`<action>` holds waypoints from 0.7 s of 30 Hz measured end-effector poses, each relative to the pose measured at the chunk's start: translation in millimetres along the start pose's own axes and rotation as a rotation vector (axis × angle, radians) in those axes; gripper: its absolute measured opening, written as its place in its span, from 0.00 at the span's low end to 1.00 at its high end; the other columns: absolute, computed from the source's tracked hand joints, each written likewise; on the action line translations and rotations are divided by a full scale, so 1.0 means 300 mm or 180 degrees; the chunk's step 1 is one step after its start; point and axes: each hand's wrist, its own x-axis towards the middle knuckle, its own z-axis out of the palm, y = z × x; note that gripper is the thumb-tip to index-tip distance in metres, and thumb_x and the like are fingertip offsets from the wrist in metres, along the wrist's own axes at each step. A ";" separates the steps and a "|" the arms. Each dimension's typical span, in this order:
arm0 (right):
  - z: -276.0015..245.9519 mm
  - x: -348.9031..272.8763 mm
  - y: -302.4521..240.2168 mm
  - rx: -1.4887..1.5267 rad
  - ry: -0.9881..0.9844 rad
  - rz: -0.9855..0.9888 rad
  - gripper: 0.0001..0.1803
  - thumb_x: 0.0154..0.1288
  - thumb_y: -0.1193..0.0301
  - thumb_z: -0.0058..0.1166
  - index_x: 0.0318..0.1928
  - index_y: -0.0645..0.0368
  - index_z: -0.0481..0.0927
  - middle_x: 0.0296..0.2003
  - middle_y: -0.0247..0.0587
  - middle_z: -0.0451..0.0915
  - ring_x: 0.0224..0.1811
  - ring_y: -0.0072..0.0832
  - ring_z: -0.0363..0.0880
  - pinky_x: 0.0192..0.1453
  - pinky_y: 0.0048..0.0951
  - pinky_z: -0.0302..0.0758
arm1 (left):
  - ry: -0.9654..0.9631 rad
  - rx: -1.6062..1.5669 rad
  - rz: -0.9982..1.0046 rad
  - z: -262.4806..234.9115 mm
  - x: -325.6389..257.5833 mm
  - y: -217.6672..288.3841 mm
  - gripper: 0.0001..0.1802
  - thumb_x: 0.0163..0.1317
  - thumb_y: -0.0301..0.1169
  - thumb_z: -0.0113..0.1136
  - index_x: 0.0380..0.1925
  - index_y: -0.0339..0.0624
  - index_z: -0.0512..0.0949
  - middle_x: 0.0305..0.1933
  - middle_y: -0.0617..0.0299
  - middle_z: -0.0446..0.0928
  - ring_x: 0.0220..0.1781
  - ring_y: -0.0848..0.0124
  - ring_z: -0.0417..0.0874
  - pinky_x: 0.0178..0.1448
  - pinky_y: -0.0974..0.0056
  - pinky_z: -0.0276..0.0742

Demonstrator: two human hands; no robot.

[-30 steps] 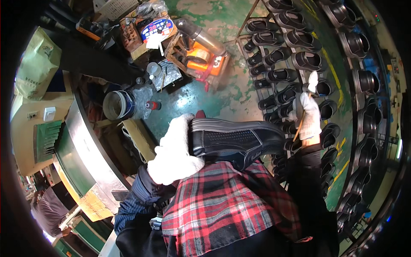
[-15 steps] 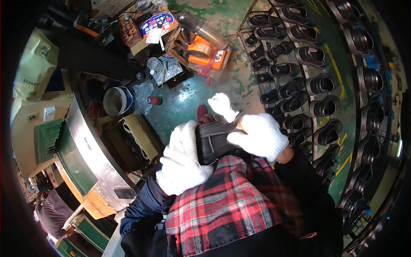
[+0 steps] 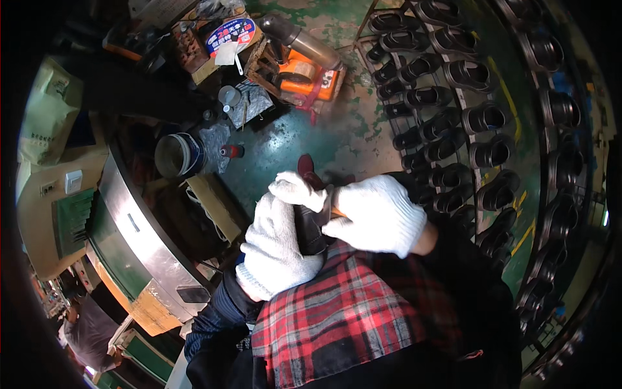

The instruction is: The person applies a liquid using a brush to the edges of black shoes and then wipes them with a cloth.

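Note:
My left hand [image 3: 278,243], in a white knitted glove, is closed around a black shoe [image 3: 311,235] held above my lap. Much of the shoe is hidden by the two gloves. My right hand [image 3: 379,215], gloved the same way, grips a tool with an orange handle [image 3: 335,212], of which only a sliver shows. A white cloth-like wad [image 3: 296,190] at the tool's far end lies over the shoe, against my left fingers. A red checked cloth [image 3: 343,311] covers my lap below the hands.
Racks of black shoes [image 3: 486,118] stand at the right. A metal-edged workbench [image 3: 139,227] curves along the left. Ahead are a bucket [image 3: 170,155], a small red bottle [image 3: 232,151] and an orange machine [image 3: 314,81] on the floor. Another person [image 3: 91,334] is at the lower left.
My right hand has moved left with the tool, bringing the white wad from beyond the shoe to over it, beside my left fingers. The shoe is now more covered.

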 end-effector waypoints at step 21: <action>-0.174 -0.288 0.428 0.3851 0.1781 0.1918 0.15 0.68 0.69 0.56 0.51 0.65 0.77 0.37 0.36 0.81 0.35 0.24 0.80 0.36 0.22 0.76 | 0.0341 -0.0691 -0.0502 0.035 -0.053 -0.085 0.43 0.41 0.22 0.72 0.59 0.31 0.62 0.46 0.43 0.78 0.48 0.52 0.84 0.51 0.57 0.80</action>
